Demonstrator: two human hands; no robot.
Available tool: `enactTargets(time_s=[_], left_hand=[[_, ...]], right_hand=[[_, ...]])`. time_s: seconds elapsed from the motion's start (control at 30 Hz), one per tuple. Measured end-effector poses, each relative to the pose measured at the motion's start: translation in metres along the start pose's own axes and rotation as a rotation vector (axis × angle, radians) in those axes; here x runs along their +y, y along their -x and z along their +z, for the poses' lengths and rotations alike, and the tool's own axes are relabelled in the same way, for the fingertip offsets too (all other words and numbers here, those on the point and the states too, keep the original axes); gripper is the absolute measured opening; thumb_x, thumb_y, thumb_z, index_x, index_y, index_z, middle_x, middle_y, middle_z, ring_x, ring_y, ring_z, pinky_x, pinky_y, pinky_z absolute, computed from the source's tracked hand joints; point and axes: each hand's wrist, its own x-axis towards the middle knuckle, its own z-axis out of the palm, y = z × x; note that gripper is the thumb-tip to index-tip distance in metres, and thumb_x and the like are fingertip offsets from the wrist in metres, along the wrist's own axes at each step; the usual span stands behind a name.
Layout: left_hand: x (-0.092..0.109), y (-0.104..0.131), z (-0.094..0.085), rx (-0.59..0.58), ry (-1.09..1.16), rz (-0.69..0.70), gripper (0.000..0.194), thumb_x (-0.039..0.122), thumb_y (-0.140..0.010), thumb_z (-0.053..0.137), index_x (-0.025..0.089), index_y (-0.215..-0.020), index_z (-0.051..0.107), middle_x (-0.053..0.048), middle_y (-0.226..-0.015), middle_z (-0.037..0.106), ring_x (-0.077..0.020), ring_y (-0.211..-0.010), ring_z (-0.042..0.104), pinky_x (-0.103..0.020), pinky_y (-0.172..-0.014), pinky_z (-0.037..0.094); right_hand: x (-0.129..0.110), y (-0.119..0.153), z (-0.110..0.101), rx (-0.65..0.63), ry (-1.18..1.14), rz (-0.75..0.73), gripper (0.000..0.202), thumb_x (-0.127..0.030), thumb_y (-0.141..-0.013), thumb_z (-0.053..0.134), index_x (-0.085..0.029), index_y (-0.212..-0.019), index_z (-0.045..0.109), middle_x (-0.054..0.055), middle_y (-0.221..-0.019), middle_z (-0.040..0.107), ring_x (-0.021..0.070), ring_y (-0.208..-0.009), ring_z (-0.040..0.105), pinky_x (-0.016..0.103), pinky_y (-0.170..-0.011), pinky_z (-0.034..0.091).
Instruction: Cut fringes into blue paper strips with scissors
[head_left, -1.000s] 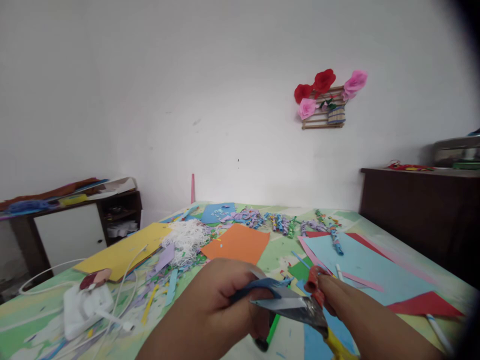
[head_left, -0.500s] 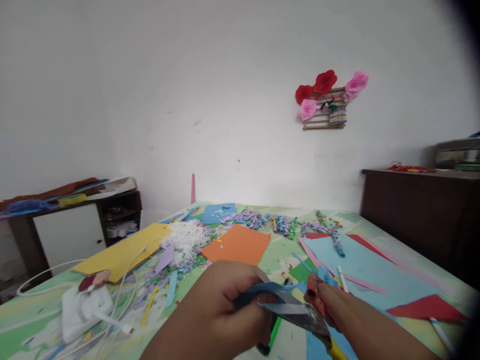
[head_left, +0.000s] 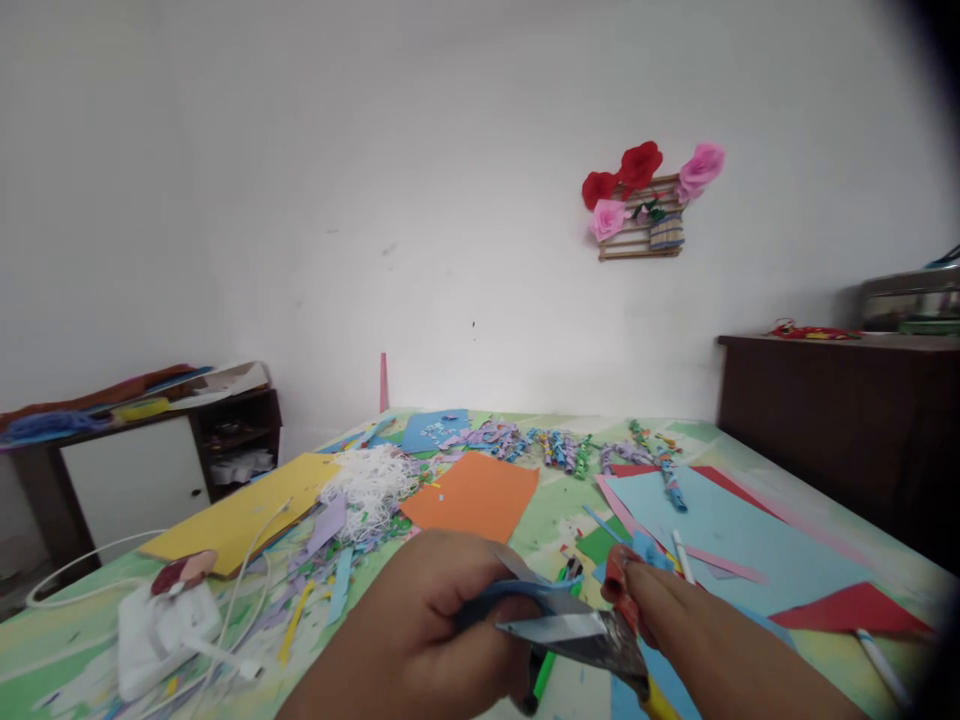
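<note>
My left hand (head_left: 427,620) is closed, pinching a curled blue paper strip (head_left: 517,590) between thumb and fingers. The metal scissors (head_left: 592,640) lie across the middle, their blades apart on either side of the strip, tips close to my left thumb. My right hand (head_left: 690,620) is closed around the handle end of the scissors; a yellow handle part shows below it. A red, tube-like piece (head_left: 616,580) shows at my right fingertips; whether it belongs to the scissors I cannot tell. Under my left hand, a green pen (head_left: 546,670) lies on the table.
Orange paper (head_left: 476,495), yellow sheets (head_left: 247,505) and light blue paper (head_left: 720,520) cover parts of the table. White shredded strips (head_left: 371,490) and rolled paper pieces (head_left: 559,448) lie farther back. A white charger (head_left: 165,635) with cables sits left. A dark cabinet (head_left: 832,430) stands right.
The view has shifted slightly. Both hands and the scissors appear a little farther left and lower. The blue strip's free end has shifted between the blades; the grips look the same.
</note>
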Motion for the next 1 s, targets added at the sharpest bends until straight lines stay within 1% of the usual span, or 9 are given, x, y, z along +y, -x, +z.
enactTargets(time_s=[0.1, 0.17, 0.33, 0.53, 0.7, 0.8, 0.83, 0.93, 1.0], left_hand=[[0.001, -0.001, 0.000, -0.003, -0.037, 0.050, 0.026, 0.008, -0.068, 0.045, 0.016, -0.047, 0.058, 0.005, -0.045, 0.055, -0.0065, -0.044, 0.051, -0.013, -0.044, 0.037], [0.003, -0.002, -0.003, -0.049, -0.070, 0.067, 0.028, 0.008, -0.070, 0.044, 0.016, -0.048, 0.059, 0.004, -0.046, 0.056, -0.0067, -0.045, 0.052, -0.013, -0.045, 0.038], [0.006, -0.004, -0.010, -0.160, -0.179, 0.055, 0.028, 0.006, -0.072, 0.044, 0.016, -0.052, 0.060, 0.003, -0.051, 0.058, -0.0075, -0.049, 0.054, -0.012, -0.046, 0.038], [0.003, -0.002, -0.009, -0.134, -0.199, 0.094, 0.029, 0.008, -0.074, 0.042, 0.016, -0.051, 0.058, 0.004, -0.048, 0.053, -0.0068, -0.045, 0.050, -0.013, -0.043, 0.035], [-0.001, -0.002, -0.009, -0.153, -0.186, 0.045, 0.029, 0.009, -0.076, 0.044, 0.016, -0.051, 0.058, 0.003, -0.049, 0.054, -0.0080, -0.050, 0.053, -0.013, -0.045, 0.036], [-0.002, -0.002, -0.011, -0.150, -0.150, 0.012, 0.029, 0.009, -0.076, 0.045, 0.016, -0.053, 0.060, 0.002, -0.052, 0.056, -0.0091, -0.053, 0.054, -0.015, -0.047, 0.037], [-0.002, -0.002, -0.012, -0.170, -0.138, -0.008, 0.029, 0.009, -0.076, 0.045, 0.016, -0.053, 0.061, 0.002, -0.052, 0.057, -0.0097, -0.054, 0.055, -0.015, -0.048, 0.038], [-0.002, -0.004, -0.013, -0.202, -0.117, -0.049, 0.029, 0.008, -0.076, 0.046, 0.016, -0.053, 0.061, 0.001, -0.051, 0.059, -0.0109, -0.055, 0.056, -0.017, -0.052, 0.041], [-0.003, -0.004, -0.014, -0.192, -0.098, -0.049, 0.029, 0.008, -0.076, 0.047, 0.016, -0.052, 0.062, 0.001, -0.051, 0.060, -0.0111, -0.056, 0.057, -0.018, -0.053, 0.042]], right_hand=[[0.001, -0.001, 0.003, -0.026, 0.012, 0.059, 0.027, -0.020, -0.056, 0.054, -0.023, -0.083, 0.053, 0.006, -0.084, 0.066, 0.0276, -0.077, 0.062, 0.032, -0.062, 0.050], [0.002, -0.001, 0.004, -0.026, 0.028, 0.062, 0.025, -0.019, -0.056, 0.055, -0.024, -0.080, 0.052, 0.005, -0.083, 0.066, 0.0273, -0.077, 0.062, 0.031, -0.061, 0.050], [0.003, 0.003, 0.007, 0.089, 0.111, -0.007, 0.038, -0.010, -0.048, 0.049, -0.023, -0.084, 0.049, 0.006, -0.083, 0.065, 0.0251, -0.073, 0.062, 0.029, -0.058, 0.050], [0.007, 0.010, 0.015, 0.159, 0.228, -0.060, 0.044, -0.008, -0.042, 0.046, -0.023, -0.084, 0.045, 0.006, -0.076, 0.065, 0.0256, -0.069, 0.063, 0.027, -0.051, 0.050], [0.007, 0.006, 0.014, 0.167, 0.254, -0.049, 0.045, -0.007, -0.041, 0.045, -0.022, -0.083, 0.046, 0.006, -0.075, 0.065, 0.0251, -0.067, 0.063, 0.028, -0.051, 0.050], [0.003, 0.000, 0.005, 0.088, 0.264, -0.049, 0.042, -0.010, -0.045, 0.048, -0.018, -0.086, 0.048, 0.009, -0.075, 0.066, 0.0254, -0.064, 0.064, 0.029, -0.049, 0.051], [0.002, -0.001, 0.001, -0.001, 0.253, -0.038, 0.044, -0.013, -0.048, 0.051, -0.015, -0.092, 0.048, 0.012, -0.080, 0.066, 0.0263, -0.069, 0.064, 0.032, -0.053, 0.052], [0.000, -0.001, -0.008, -0.142, 0.228, -0.004, 0.045, -0.020, -0.055, 0.053, -0.011, -0.099, 0.047, 0.016, -0.087, 0.065, 0.0268, -0.075, 0.063, 0.035, -0.061, 0.053], [-0.001, 0.001, -0.010, -0.175, 0.219, 0.013, 0.042, -0.021, -0.057, 0.053, -0.011, -0.098, 0.049, 0.016, -0.088, 0.065, 0.0270, -0.076, 0.063, 0.036, -0.061, 0.053]])
